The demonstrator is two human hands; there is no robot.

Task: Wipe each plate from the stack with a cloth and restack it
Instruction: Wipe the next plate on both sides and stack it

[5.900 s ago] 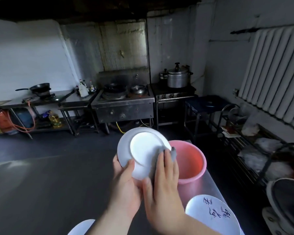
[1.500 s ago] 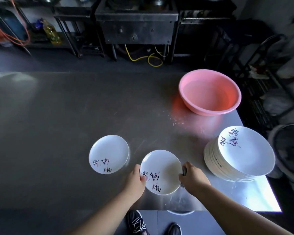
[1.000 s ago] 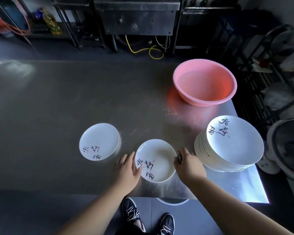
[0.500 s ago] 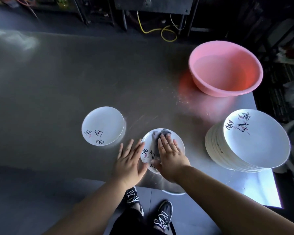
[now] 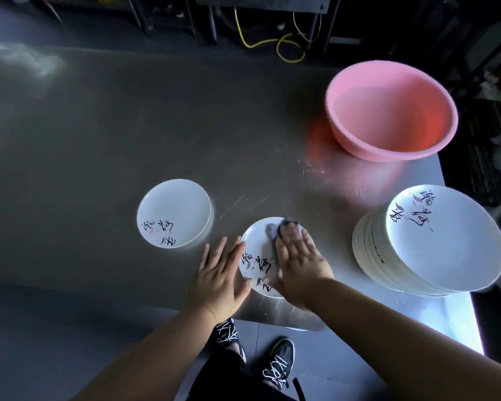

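Steel table (image 5: 99,146): right hand (image 5: 298,263), fingers flat, now presses cloth (image 5: 281,224) onto plate (image 5: 258,256) — wiping begun; a second ago it only gripped the rim. Left hand (image 5: 219,274), fingers spread, steadies the plate's edge — stack (image 5: 434,244) waits nearby.

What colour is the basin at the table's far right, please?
Pink; the basin shows clearly in the head view.

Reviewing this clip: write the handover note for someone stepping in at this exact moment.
Left hand: open, flat on the table, fingers against the small plate's left rim.
Right hand: open, pressing the grey cloth onto that plate.
Other small plate lies alone further left. Tall stack sits right; pink basin behind it.
Done: apparently the left plate.
Left: finish this plate, restack it, then work through the stack.
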